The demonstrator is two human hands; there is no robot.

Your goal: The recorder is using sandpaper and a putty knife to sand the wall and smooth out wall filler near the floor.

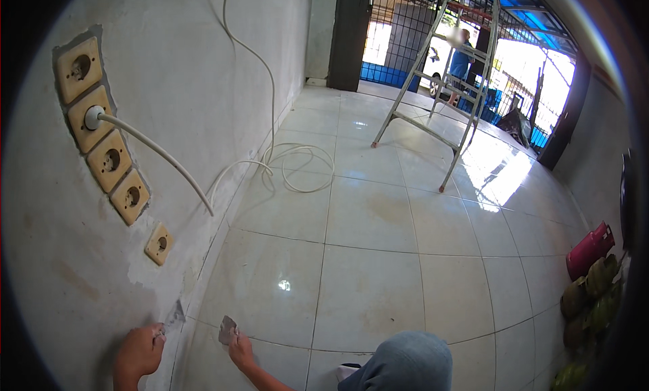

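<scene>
My left hand (138,352) is closed around a putty knife (176,314), whose grey blade lies against the lower part of the wall (88,276), close to the floor. The fingers cover its handle. My right hand (241,351) grips a small grey scraper (228,329) above the floor tiles, a little to the right of the wall. Its blade points up and looks smeared with grey filler. Above my left hand, a single yellowed socket (159,243) sits in the wall, with patchy grey plaster around it.
A column of several sockets (109,160) holds a white plug with a cable (162,153) that coils on the floor. An aluminium stepladder (426,127) stands before the open doorway. A person (460,63) stands outside. Gas cylinders, one pink (589,250), line the right wall. My knee (405,364) is close.
</scene>
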